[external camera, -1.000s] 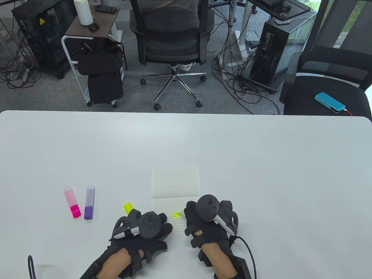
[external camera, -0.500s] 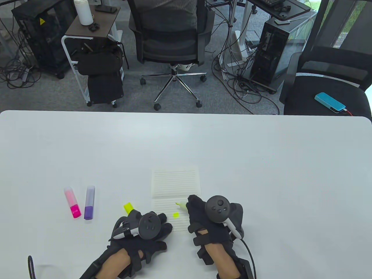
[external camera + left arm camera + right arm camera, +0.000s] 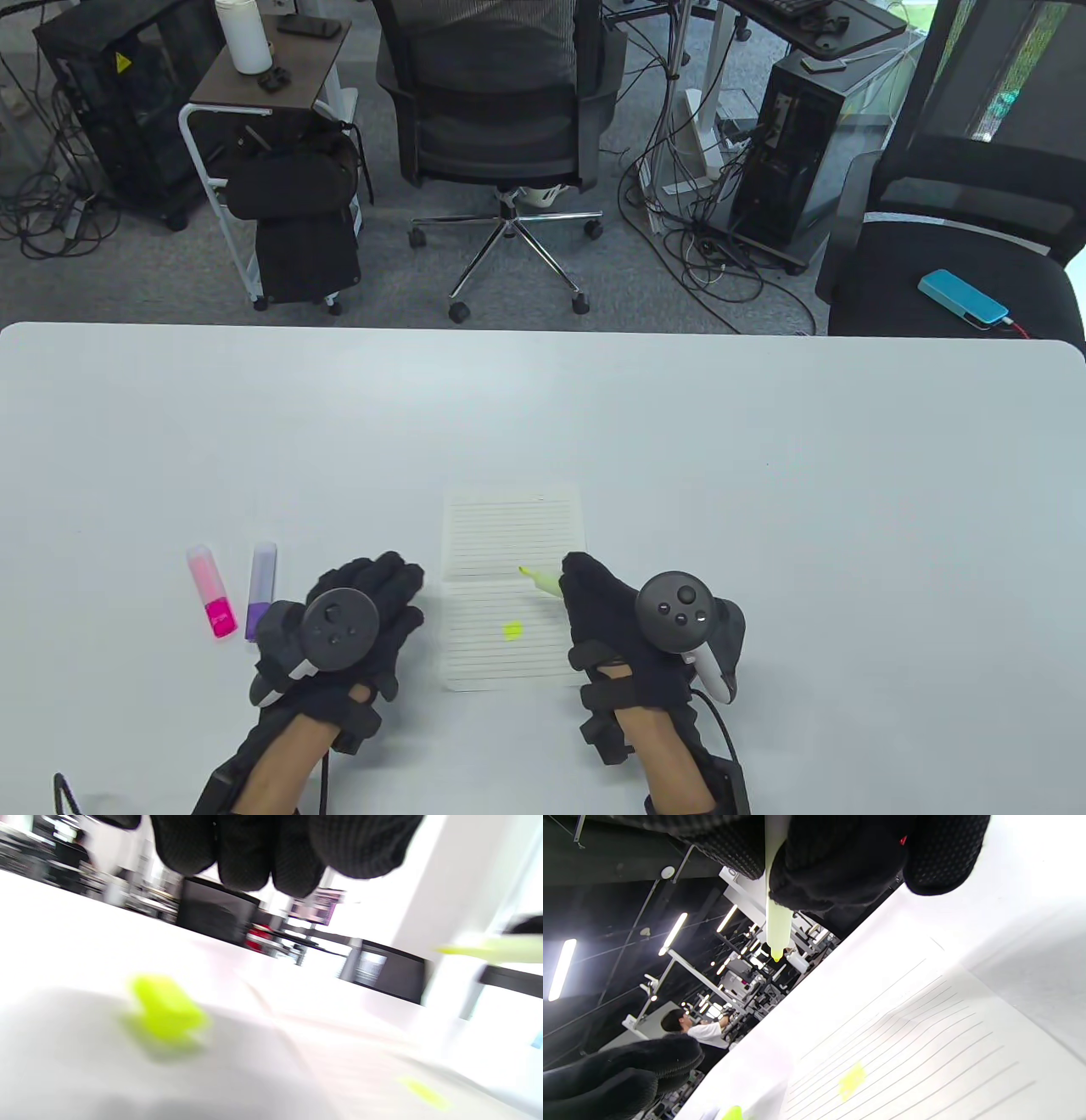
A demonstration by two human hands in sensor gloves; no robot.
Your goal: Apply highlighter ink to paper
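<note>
Right hand (image 3: 624, 624) grips the highlighter (image 3: 541, 581), tip angled up off the paper (image 3: 513, 526) so it won't smear. Yellow mark (image 3: 512, 630) already sits on the lower half, so ink looks applied. Left hand (image 3: 356, 611) hovers over the cap (image 3: 167, 1012) just left of the paper, fingers loosely spread, holding nothing — likely going for recapping.

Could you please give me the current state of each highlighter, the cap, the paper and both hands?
yellow highlighter: uncapped, held by right hand, tip off the paper.
yellow cap: loose on the table, under the left hand.
lined paper: flat, one yellow mark.
pink highlighter: capped, lying untouched.
purple highlighter: capped, lying.
left hand: beside the paper, holding nothing.
</note>
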